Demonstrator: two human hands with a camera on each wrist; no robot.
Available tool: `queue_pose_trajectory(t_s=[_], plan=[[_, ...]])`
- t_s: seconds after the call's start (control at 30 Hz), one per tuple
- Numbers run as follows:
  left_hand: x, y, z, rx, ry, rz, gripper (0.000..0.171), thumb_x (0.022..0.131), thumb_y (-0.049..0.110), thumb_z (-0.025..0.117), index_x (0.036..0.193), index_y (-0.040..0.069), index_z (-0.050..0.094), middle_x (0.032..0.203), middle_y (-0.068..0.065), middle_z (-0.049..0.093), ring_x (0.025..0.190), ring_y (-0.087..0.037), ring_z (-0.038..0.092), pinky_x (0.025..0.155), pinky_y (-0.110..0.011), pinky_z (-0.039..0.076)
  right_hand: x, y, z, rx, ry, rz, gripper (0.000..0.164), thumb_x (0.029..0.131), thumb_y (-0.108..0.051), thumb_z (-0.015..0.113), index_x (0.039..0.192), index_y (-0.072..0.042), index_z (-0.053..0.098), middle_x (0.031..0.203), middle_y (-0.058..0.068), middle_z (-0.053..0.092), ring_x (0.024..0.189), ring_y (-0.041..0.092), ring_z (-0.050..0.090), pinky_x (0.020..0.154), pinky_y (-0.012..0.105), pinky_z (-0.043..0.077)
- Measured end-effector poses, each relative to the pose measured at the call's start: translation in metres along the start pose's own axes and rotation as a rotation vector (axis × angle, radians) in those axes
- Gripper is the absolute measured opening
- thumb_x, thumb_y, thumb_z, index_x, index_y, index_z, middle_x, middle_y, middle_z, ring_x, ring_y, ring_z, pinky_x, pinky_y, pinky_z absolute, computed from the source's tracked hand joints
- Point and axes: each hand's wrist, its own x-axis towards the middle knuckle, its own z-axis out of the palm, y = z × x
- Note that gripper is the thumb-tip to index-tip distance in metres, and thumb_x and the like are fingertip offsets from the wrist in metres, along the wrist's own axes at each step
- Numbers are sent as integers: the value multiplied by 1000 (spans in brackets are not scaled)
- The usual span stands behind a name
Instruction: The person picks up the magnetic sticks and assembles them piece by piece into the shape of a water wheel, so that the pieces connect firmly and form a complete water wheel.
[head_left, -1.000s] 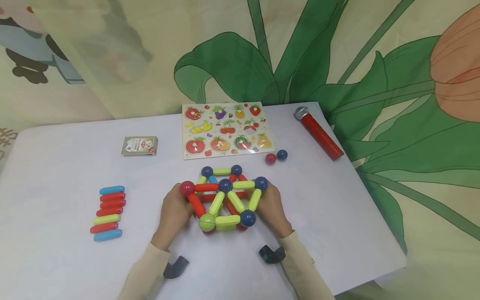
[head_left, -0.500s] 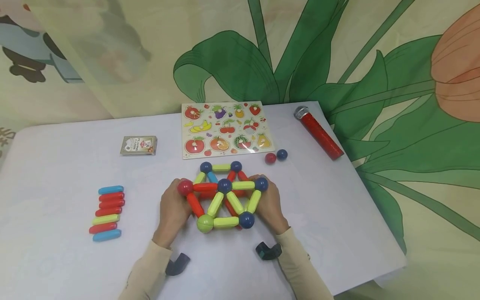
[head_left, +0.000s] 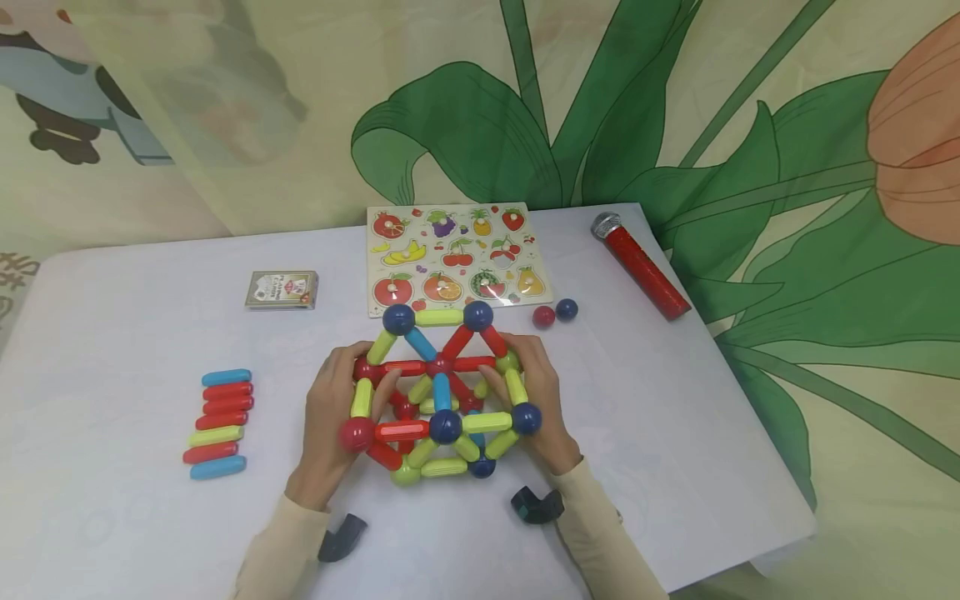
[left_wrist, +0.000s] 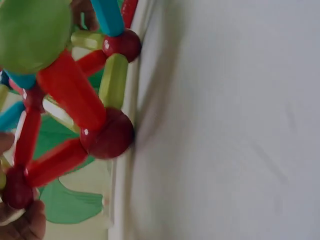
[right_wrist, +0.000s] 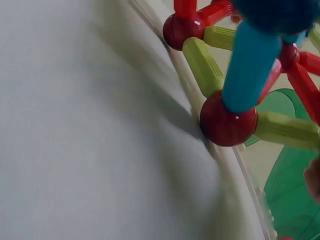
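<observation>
Between both hands is a frame of magnetic rods and balls (head_left: 441, 390), built from red, yellow-green and blue rods joined at red, green and dark blue balls. My left hand (head_left: 327, 417) grips its left side by a red ball, the thumb reaching inward over the rods. On the opposite side my right hand (head_left: 542, 400) holds it near a green ball. In the left wrist view, fingertips (left_wrist: 35, 220) pinch at a red ball. The right wrist view shows red balls (right_wrist: 227, 120) low over the white tabletop, with a fingertip at the right edge.
Several loose rods (head_left: 219, 423) lie in a column at left. A playing card box (head_left: 282, 290) and a fruit puzzle board (head_left: 457, 258) sit behind. Loose red (head_left: 543, 317) and blue (head_left: 567, 309) balls lie near the board, with a red microphone (head_left: 641, 267) at right.
The frame has been tilted in the hands: its far edge rises and overlaps the puzzle board, and its inner red balls now show. The left hand has shifted slightly outward.
</observation>
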Motion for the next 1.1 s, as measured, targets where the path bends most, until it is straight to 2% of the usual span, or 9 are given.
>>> queue_pose_trajectory(t_s=[0.23, 0.47, 0.53, 0.63, 0.77, 0.87, 0.97, 1.0, 1.1], plan=[[-19, -10, -13, 103, -78, 154, 70, 67, 21, 89, 123, 1, 53, 110, -13, 55, 101, -25, 56, 80, -42, 56, -12, 3, -6, -37, -100, -131, 58, 79, -18, 79, 128, -9, 51, 114, 4, 56, 107, 15, 56, 94, 30, 50], [-34, -17, -25, 169, -125, 291, 76, 58, 12, 93, 122, 2, 52, 109, -13, 55, 100, -27, 58, 80, -41, 56, -21, 6, -12, -124, -150, -131, 72, 74, -16, 83, 135, -10, 46, 115, 6, 57, 107, 17, 59, 94, 32, 50], [-37, -20, -33, 180, -154, 260, 77, 58, 10, 92, 124, 4, 51, 113, -13, 56, 103, -28, 58, 80, -43, 56, -23, 8, -14, -153, -170, -100, 77, 74, -16, 84, 139, -9, 43, 114, 7, 58, 103, 19, 60, 89, 33, 53], [-44, -30, -54, 190, -183, 145, 73, 62, 9, 89, 125, 5, 52, 116, -12, 56, 103, -28, 56, 77, -47, 56, -27, 15, -19, -178, -229, 4, 83, 74, -16, 84, 143, -13, 38, 112, 4, 59, 96, 17, 59, 83, 34, 54], [-62, -53, -95, 225, -146, -21, 56, 65, 9, 84, 115, 5, 57, 109, -13, 56, 94, -27, 52, 77, -20, 48, -37, 29, -25, -187, -301, 194, 76, 77, -14, 80, 143, -21, 42, 107, -3, 61, 88, 11, 55, 77, 31, 52], [-76, -70, -121, 314, -178, -146, 50, 67, 8, 82, 110, 2, 58, 104, -18, 54, 91, -32, 49, 81, -27, 48, -41, 38, -27, -166, -300, 282, 60, 84, -16, 74, 138, -22, 48, 100, -5, 62, 81, 9, 53, 73, 29, 50], [-86, -82, -132, 404, -288, -254, 48, 70, 9, 80, 111, -3, 56, 105, -25, 50, 92, -40, 47, 80, -51, 52, -41, 45, -28, -126, -272, 298, 44, 90, -19, 67, 132, -20, 54, 94, -5, 63, 76, 9, 52, 69, 26, 50], [-88, -85, -134, 427, -320, -270, 48, 71, 10, 79, 111, -3, 56, 105, -27, 49, 91, -41, 46, 72, -61, 49, -41, 46, -28, -110, -262, 297, 41, 91, -19, 66, 131, -20, 55, 93, -5, 63, 75, 9, 52, 67, 25, 49], [-92, -92, -135, 446, -347, -276, 45, 73, 9, 77, 111, -4, 57, 105, -28, 47, 91, -43, 46, 72, -61, 49, -40, 48, -28, -77, -251, 293, 36, 93, -19, 64, 128, -18, 58, 91, -4, 64, 73, 10, 52, 64, 23, 49]])
